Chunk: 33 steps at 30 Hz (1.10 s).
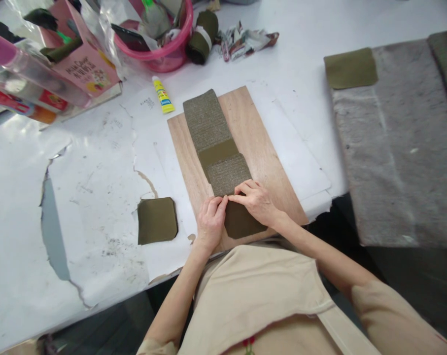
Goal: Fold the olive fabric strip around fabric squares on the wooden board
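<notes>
A long strip of grey-green textured fabric (208, 121) with a smooth olive band lies on a wooden board (262, 148). At its near end is a smooth dark olive piece (243, 222). My left hand (211, 222) is closed at the left of the seam between the two, fingertips on the edge. My right hand (256, 201) pinches the same edge from the right, its fingertips meeting those of the left. The fabric edge is between the fingers of both hands. A small stack of olive pieces (157, 220) with cut corners lies left of the board.
A yellow tube (163, 96) lies beyond the board. Behind it are a pink basket (167, 59) of items, an olive roll (202, 37), crumpled wrappers (245, 42) and a pink box (83, 64). At right, a grey padded surface (400, 148) holds an olive piece (351, 69).
</notes>
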Tool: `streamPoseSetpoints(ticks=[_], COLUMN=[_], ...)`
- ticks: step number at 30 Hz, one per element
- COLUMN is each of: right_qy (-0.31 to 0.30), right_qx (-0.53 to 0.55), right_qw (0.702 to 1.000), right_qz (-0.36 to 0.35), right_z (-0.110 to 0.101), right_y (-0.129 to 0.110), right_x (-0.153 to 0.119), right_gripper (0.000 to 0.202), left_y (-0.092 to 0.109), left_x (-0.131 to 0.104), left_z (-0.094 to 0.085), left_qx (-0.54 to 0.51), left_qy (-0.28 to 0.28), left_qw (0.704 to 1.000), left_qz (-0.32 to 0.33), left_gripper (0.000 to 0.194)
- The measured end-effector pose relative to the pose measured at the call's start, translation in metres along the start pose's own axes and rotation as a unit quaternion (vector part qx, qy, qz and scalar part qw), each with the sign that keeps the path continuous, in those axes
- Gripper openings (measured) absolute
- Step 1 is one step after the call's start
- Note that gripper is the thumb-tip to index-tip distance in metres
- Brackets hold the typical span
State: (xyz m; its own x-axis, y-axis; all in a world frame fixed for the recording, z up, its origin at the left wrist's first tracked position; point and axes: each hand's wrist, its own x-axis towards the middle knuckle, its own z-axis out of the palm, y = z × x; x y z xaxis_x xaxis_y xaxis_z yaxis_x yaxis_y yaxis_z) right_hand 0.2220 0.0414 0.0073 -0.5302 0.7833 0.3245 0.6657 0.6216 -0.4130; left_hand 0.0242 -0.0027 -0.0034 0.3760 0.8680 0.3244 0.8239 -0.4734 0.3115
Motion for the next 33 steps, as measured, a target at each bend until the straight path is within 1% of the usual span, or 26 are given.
streamPoseSetpoints(ticks=[4, 8, 11, 16, 22, 25, 29, 33], right_qy=[0.005, 0.004, 0.003, 0.009, -0.011, -0.007, 0.003, 0.002], right_qx=[0.033, 0.027, 0.017, 0.014, 0.026, 0.037, 0.058, 0.054], right_qw=[0.999, 1.0, 1.0, 1.0, 0.999, 0.999, 0.998, 0.998], right_qz=[0.019, 0.01, -0.002, 0.008, 0.017, 0.028, 0.037, 0.038], right_z=[-0.007, -0.013, -0.014, -0.014, -0.02, -0.023, -0.025, -0.026], right_y=[0.009, 0.016, 0.016, 0.014, 0.021, 0.025, 0.028, 0.028], right_x=[-0.001, -0.001, -0.001, -0.004, -0.011, -0.013, -0.016, -0.018], right_gripper=[0.02, 0.019, 0.021, 0.023, 0.024, 0.024, 0.023, 0.021], left_y=[-0.002, -0.003, -0.002, 0.001, 0.003, 0.003, 0.003, 0.005], left_x=[-0.003, -0.003, -0.003, -0.002, 0.004, 0.007, 0.008, 0.01], left_z=[0.001, 0.001, 0.0, -0.005, -0.01, -0.011, -0.012, -0.014], left_qx=[0.002, 0.013, 0.029, 0.064, 0.096, 0.098, 0.101, 0.125], left_qy=[-0.014, -0.022, -0.03, -0.058, -0.096, -0.112, -0.123, -0.129], left_qw=[1.0, 1.0, 0.999, 0.996, 0.99, 0.988, 0.986, 0.982], left_qz=[-0.008, -0.005, 0.0, 0.002, 0.035, 0.043, 0.044, 0.06], left_gripper=[0.037, 0.038, 0.039, 0.043, 0.045, 0.047, 0.048, 0.048])
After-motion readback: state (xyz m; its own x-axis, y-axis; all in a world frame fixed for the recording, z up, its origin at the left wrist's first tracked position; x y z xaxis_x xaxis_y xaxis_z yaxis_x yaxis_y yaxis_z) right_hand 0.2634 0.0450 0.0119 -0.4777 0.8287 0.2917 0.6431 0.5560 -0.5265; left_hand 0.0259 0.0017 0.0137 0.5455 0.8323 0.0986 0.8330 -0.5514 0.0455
